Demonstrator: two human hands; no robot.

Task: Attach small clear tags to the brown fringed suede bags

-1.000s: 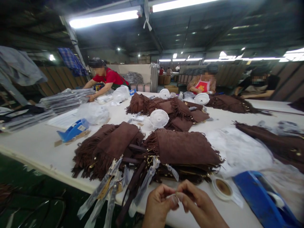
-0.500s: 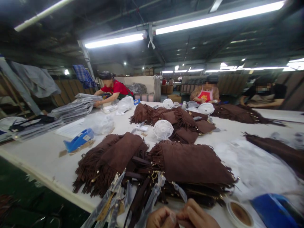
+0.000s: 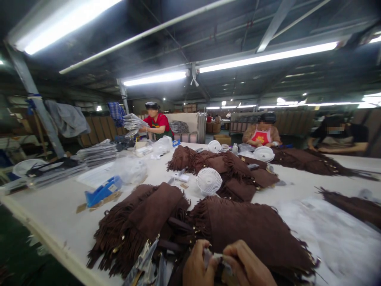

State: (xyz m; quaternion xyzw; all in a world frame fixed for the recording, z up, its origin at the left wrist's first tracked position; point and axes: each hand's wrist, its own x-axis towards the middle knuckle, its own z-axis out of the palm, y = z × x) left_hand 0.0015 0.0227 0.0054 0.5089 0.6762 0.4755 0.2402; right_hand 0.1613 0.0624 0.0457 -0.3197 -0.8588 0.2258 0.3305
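Observation:
At the bottom of the head view, my left hand [image 3: 197,265] and my right hand [image 3: 248,263] are close together, fingers pinched. Between their fingertips is a small piece of whitish, see-through plastic film [image 3: 218,257]; what lies under it is hidden. Just beyond my hands is a stack of dark brown fringed suede-like bags [image 3: 242,226]. Another pile of fringed bags [image 3: 139,222] sits to the left. Straps with gold clasps, partly wrapped in clear plastic [image 3: 145,260], trail toward the near table edge.
A blue tape dispenser [image 3: 102,191] stands left on the white table [image 3: 62,222]. A white fan [image 3: 208,180] stands behind the bags, before more brown bags [image 3: 220,161]. Plastic sheeting [image 3: 330,234] covers the right side. Co-workers sit or stand across the table; one holds grey packages [image 3: 133,124].
My hands have come up in the picture, over the bags' near edge, and the film between them now shows. The view has tilted upward. The co-worker in red has lifted some grey packages.

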